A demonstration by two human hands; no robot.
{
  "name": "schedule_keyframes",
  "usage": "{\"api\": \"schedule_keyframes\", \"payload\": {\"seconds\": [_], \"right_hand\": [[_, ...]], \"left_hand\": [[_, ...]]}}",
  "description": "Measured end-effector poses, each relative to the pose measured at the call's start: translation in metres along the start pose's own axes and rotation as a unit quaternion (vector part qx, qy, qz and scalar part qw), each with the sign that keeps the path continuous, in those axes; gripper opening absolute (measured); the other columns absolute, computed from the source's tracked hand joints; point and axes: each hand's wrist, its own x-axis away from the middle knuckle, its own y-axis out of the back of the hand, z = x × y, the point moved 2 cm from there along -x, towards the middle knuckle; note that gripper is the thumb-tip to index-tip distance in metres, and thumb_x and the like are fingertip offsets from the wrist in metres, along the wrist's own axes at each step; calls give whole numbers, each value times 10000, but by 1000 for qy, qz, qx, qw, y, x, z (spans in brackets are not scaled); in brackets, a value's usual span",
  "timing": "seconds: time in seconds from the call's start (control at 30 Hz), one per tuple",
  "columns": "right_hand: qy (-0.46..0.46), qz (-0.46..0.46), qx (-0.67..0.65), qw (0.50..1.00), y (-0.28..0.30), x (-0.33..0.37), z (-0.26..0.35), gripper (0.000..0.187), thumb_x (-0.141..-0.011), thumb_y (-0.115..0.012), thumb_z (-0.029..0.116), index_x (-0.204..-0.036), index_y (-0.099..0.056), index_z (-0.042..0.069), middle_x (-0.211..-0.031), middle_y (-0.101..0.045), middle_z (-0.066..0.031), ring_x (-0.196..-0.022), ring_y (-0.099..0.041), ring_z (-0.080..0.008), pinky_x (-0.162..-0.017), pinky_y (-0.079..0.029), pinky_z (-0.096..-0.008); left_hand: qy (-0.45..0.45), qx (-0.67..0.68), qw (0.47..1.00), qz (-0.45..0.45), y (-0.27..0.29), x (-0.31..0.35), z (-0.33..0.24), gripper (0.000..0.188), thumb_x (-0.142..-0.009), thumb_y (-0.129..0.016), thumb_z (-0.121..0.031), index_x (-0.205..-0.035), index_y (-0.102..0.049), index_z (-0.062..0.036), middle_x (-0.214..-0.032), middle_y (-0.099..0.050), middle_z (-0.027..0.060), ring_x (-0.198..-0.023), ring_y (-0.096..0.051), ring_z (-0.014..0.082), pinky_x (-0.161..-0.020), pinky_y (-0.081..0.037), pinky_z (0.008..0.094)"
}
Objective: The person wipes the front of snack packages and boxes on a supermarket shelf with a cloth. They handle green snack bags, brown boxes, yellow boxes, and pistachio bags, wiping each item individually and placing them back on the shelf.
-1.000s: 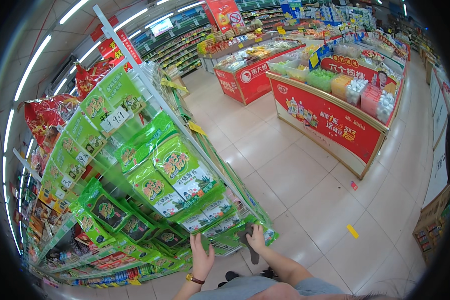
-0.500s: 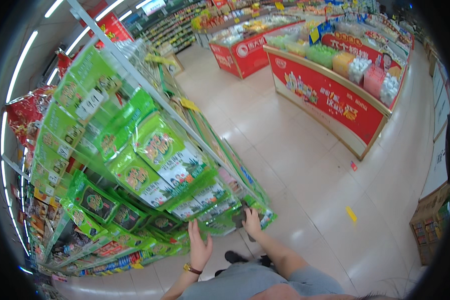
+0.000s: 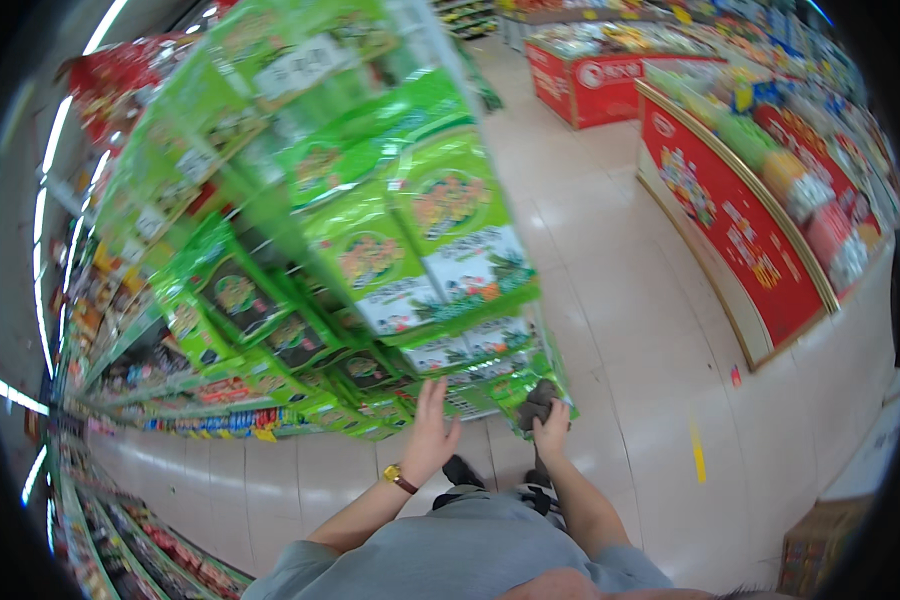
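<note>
Partly hidden, right hand (image 3: 550, 428) fingers behind grey cloth (image 3: 537, 400)

packets (image 3: 450, 220): bright green, white lower panel | cloth (image 3: 538, 402): dark grey | display counter (image 3: 740, 235): red, colourful prints | floor (image 3: 630, 330): pale beige tiles

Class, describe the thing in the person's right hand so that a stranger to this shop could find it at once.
Start at the tall rack of green snack bags on the left and follow its near corner down to floor level. There the right hand grips a crumpled dark grey cloth against the lowest bags. It is the only dull, soft thing among glossy green packets.
</note>
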Motion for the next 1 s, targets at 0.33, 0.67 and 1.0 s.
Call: {"api": "schedule_keyframes", "payload": {"seconds": [0.33,0.67,1.0], "right_hand": [[29,54,43,997,-12,-25,-28,574,-702,-639,-5,-1241,-443,5,-1177,-473,-248,-1101,-476,-443,-967,-401,-471],[-54,174,-61,981,-4,-6,-79,454,-712,-651,85,-1139,-535,-17,-1060,-573,-230,-1032,-562,-356,-927,-445,-417],[-19,365,-258,894,24,2,134,462,-803,-627,1,-1243,-496,50,-1088,-588,-94,-995,-563,-177,-845,-468,-288]], "left_hand": [[13,44,999,-28,9,2,-5,650,-867,-567,-77,-1448,-279,-30,-1482,-248,270,-1313,-363,437,-1055,-376,432],[17,42,997,-70,27,16,8,606,-878,-553,-95,-1420,-303,14,-1462,-313,247,-1291,-395,414,-1053,-374,435],[-62,98,993,-7,-7,17,9,478,-934,-562,-280,-1332,-465,-35,-1396,-440,189,-1258,-445,357,-1054,-380,408]]}}
